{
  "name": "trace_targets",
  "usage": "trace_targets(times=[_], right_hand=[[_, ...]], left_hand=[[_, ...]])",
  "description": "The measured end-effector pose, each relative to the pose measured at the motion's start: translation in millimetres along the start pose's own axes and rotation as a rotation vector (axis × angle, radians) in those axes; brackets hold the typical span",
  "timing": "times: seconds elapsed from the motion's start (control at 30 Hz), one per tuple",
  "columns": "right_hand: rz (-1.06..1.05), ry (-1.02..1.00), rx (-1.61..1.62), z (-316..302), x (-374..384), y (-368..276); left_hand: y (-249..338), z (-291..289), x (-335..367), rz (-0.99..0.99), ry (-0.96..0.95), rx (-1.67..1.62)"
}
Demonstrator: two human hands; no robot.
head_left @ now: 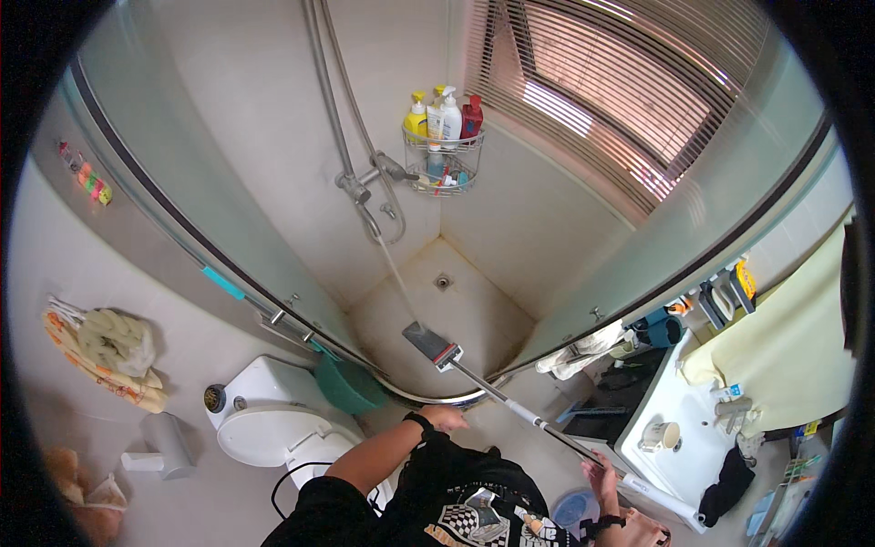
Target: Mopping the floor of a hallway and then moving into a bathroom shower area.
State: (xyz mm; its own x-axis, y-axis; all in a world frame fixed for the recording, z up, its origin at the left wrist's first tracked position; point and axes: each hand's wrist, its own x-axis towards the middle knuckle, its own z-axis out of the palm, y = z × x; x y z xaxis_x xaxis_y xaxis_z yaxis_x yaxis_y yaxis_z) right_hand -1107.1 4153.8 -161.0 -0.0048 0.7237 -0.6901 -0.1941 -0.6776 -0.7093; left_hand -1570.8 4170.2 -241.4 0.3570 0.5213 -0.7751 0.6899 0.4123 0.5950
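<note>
My right hand point(601, 479) is wrapped round the long pole of a flat mop point(521, 412), low on the right beside the washbasin. The pole slants up and left into the shower stall. There the dark grey mop head point(427, 343), with a red strip near its joint, is held over the shower floor. A thin stream of water point(397, 283) falls from the shower tap point(361, 189) onto the head. My left hand point(444, 418) is in front of my body, holding nothing, its fingers partly seen and reaching rightward.
Curved glass doors point(729, 239) flank the stall opening above a raised sill point(428, 398). A wire rack point(444, 162) of bottles hangs in the corner above a floor drain point(443, 282). The toilet point(264, 436) and green bin point(350, 385) stand left; the washbasin point(656, 474) with a mug stands right.
</note>
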Motion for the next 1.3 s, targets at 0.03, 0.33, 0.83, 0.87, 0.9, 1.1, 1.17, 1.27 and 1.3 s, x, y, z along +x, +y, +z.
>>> trace_targets(times=[0.03, 0.33, 0.83, 0.87, 0.9, 1.1, 1.17, 1.27, 1.3], right_hand=[[-0.005, 0.025, 0.018, -6.9, -4.5, 5.4], [0.063, 0.075, 0.154, 22.3, 5.7, 54.3], [0.065, -0.203, -0.078, 160.5, 48.8, 55.0], [0.065, -0.201, -0.083, 159.3, 50.5, 54.1], [0.048, -0.205, -0.069, 158.1, 52.3, 55.4], [0.046, -0.194, -0.048, 154.2, 41.5, 50.7], [0.044, -0.190, -0.050, 139.5, 35.4, 49.7], [0.016, -0.151, -0.025, 113.6, 29.2, 50.8], [0.021, -0.169, -0.014, 118.1, 23.8, 52.1]], left_hand=[[12.4, -4.5, -14.1, 0.003, -0.010, -0.071], [-38.1, 4.1, 6.7, 0.034, 0.001, -0.068], [-37.2, -20.4, -40.3, -0.140, -0.041, 0.102], [-34.2, -18.9, -44.8, -0.126, -0.017, 0.060], [-32.1, -19.6, -51.5, -0.116, 0.007, 0.021], [-104.6, 20.7, 4.5, -0.109, 0.003, -0.206], [-98.7, 18.7, -1.3, -0.085, -0.004, -0.165], [-76.3, 15.9, -14.4, -0.074, 0.040, -0.181], [-116.1, 37.7, 7.8, -0.115, 0.062, -0.230]])
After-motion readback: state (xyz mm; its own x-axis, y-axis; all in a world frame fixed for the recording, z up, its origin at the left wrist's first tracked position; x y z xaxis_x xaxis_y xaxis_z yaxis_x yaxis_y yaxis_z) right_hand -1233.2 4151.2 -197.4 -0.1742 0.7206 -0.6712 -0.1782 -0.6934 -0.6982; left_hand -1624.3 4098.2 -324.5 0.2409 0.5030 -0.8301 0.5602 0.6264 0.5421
